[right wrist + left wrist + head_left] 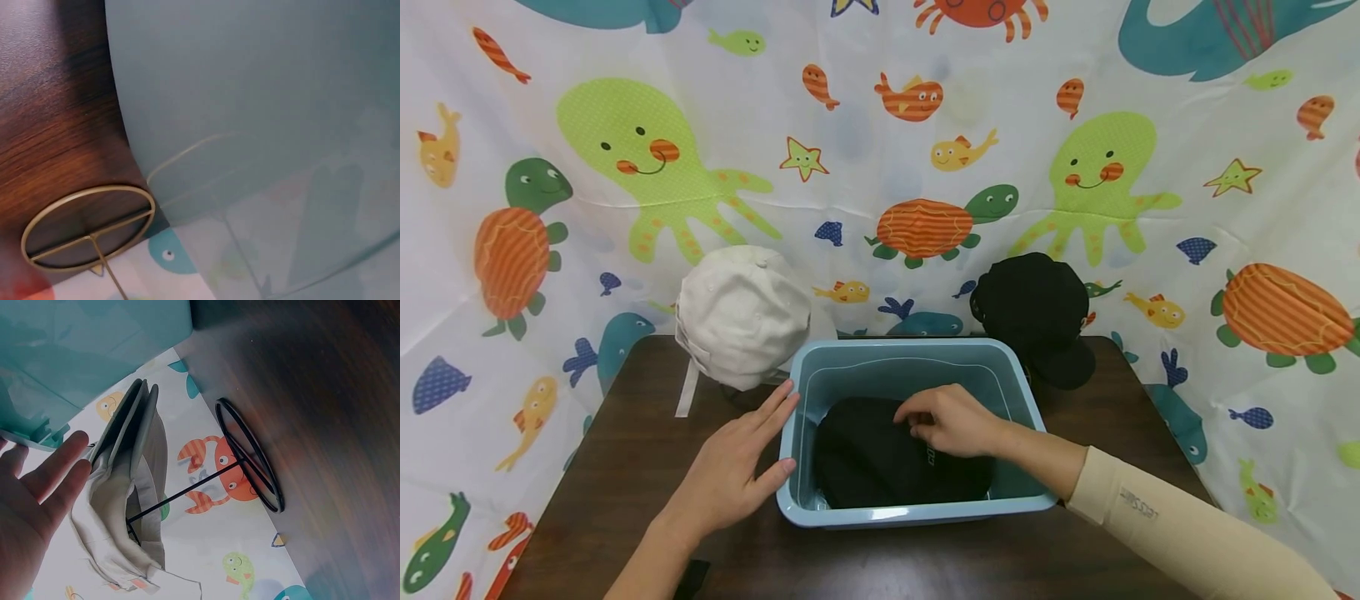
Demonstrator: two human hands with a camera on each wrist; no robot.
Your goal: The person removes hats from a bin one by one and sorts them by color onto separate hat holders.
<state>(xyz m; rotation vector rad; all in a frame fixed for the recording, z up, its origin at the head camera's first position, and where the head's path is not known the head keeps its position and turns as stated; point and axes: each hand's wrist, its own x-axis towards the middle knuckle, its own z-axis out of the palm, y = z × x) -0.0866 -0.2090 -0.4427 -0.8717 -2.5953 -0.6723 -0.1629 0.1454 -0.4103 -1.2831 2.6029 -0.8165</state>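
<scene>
A light-blue plastic bin [917,515] stands on the dark wooden table. In it lies a black cloth item [865,458] with pale lettering, probably a cap; its full shape cannot be made out. My left hand [737,458] rests its straight, spread fingers against the bin's left rim. Over the black item is my right hand [955,421], fingers loosely bent, thumb and forefinger apart, no cloth visibly pinched between them. A white cap [745,312] sits on a black wire stand [250,456] behind my left hand. The right wrist view does not show the right hand.
At the back right, a black cap [1033,304] hangs beside the bin. A gold wire stand [90,228] with a round base stands close to the bin's wall in the right wrist view. Behind the table [625,483] hangs a sea-animal curtain [850,175].
</scene>
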